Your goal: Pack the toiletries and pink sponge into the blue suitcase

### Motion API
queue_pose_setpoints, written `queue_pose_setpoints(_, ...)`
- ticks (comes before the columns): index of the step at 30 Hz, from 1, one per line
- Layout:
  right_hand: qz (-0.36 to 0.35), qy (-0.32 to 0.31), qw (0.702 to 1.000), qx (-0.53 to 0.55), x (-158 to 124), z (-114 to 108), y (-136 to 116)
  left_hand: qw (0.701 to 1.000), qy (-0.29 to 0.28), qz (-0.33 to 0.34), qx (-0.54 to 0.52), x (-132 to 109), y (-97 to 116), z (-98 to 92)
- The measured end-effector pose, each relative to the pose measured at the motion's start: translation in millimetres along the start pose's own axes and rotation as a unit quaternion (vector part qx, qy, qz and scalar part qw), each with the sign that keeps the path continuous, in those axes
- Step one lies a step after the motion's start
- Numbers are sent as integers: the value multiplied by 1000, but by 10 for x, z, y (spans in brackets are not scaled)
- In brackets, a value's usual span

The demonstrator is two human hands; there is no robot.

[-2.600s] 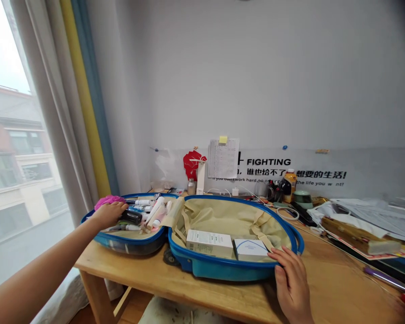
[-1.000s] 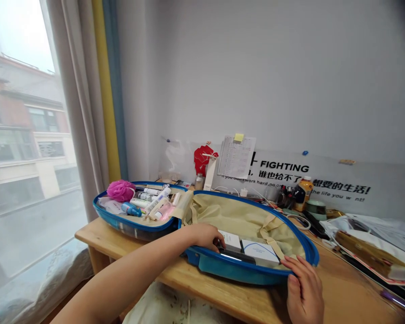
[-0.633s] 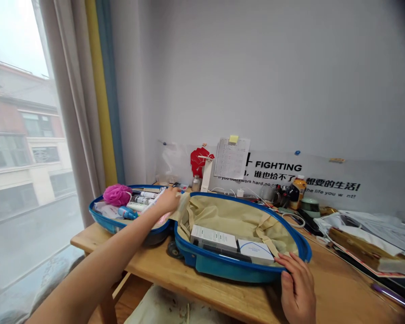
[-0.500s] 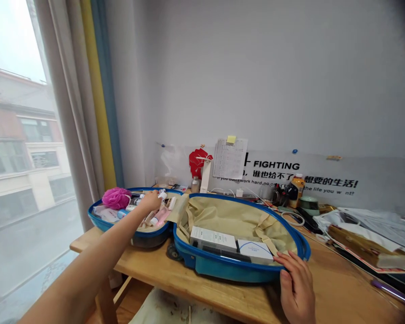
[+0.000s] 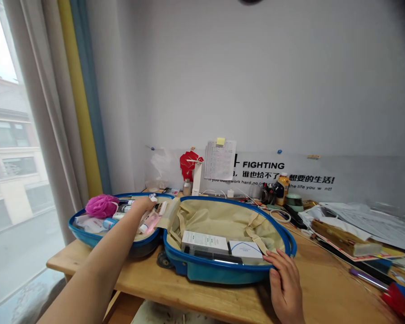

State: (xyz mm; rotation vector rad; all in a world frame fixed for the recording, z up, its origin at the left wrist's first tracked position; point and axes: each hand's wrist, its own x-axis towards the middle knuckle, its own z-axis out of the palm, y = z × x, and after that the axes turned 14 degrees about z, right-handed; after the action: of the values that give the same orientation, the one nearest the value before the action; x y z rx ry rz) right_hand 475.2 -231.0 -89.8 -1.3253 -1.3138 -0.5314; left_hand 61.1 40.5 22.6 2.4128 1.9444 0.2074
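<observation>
Head view: open blue hard-shell suitcase (image 5: 219,275) lying flat on pale wooden table (image 5: 310,279). Left hand (image 5: 143,204) curled over white and pink toiletry tubes (image 5: 148,223) in left shell; grasp cannot be told. Right hand (image 5: 283,285) unclenched on right shell's rim, seemingly steadying case. White cartons (image 5: 204,242) laid flat along right shell's near wall, seemingly for compact packing. Pink mesh bath sponge (image 5: 101,206) in left shell.

1 view | head-worn | facing forward, down | close over open suitcase (image 5: 216,274)
</observation>
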Motion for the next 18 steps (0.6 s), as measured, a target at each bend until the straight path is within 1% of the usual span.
queue_pose_setpoints(3, 2, 0, 1000, -5, -8, -3, -3, 998, -32, -60, -1, 46, 63, -20)
queue_pose_setpoints(6, 2, 1, 1000, -9, -10, -9, -8, 995, -40, -87, -1, 14, 116, -40)
queue_pose_setpoints(8, 2, -1, 1000, -8, -5, -15, -16, 995, -29, -92, 0, -46, 133, -65)
queue_pose_setpoints(11, 2, -4, 1000, -4, 3, -20, -25, 996, 11, -92, -1, -157, 124, -170)
queue_pose_setpoints(14, 7, -5, 1000, -1, -1, -16, -21, 994, 64, -91, -13, -263, 94, -400)
queue_pose_setpoints(18, 14, -6, 1000, 1, -14, -1, -13, 986, 141, -74, -50, -383, 122, -857)
